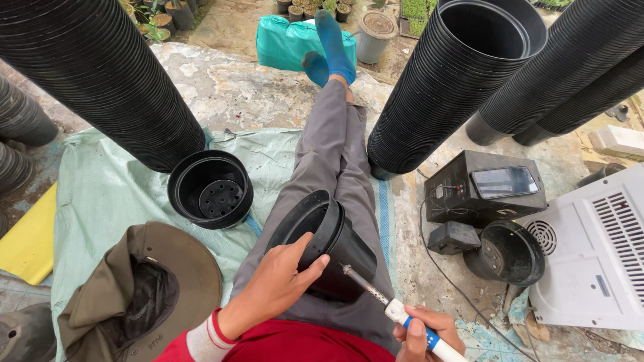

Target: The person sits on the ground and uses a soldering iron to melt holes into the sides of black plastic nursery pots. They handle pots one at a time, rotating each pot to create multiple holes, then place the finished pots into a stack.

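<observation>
Black pot (335,245) in left hand (278,285), soldering iron (396,312) in right hand (422,335).

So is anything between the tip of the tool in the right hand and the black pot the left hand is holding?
Nothing visible. The left hand steadies the black pot on the lap, and the metal tip of the tool in the right hand meets the pot's side directly.

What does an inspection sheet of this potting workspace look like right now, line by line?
Surface: pale green tarp over rough concrete.
Job's things: black plastic pot on the lap; soldering-style tool tip at its wall.
Clutter: brimmed hat, loose pot, tilted pot.
Grippers: left hand grips pot rim; right hand holds tool.
Cables: black cord beside black box.
Surroundings: tall pot stacks, white appliance.
</observation>
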